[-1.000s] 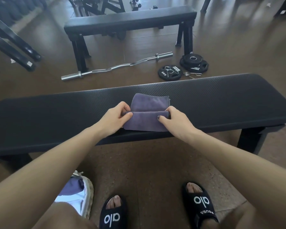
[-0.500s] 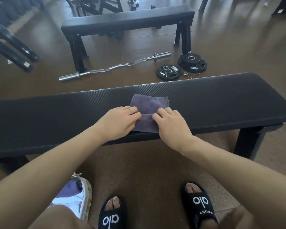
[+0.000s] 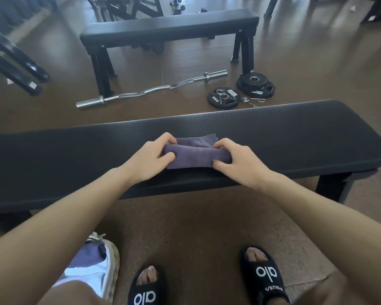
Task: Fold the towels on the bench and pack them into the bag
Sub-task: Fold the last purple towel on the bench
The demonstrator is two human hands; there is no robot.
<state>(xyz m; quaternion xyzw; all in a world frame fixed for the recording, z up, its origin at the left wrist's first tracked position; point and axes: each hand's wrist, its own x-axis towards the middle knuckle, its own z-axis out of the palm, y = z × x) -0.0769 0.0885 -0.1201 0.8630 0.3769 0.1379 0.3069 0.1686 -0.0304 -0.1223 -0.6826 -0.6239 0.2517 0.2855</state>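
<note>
Left hand (image 3: 149, 159) gripping towel (image 3: 196, 157), right hand (image 3: 238, 160) likewise

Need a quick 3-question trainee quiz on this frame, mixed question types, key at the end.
1. True or false: the purple towel lies on the near bench, with the left hand and right hand each gripping one end.
2. Multiple choice: where is the bag? A) on the near bench B) on the floor by the person's left foot C) on the far bench
3. Fill in: on the floor between the two benches lie a curl bar and black weight ____.

Key: 1 true; 2 B; 3 plates
</note>
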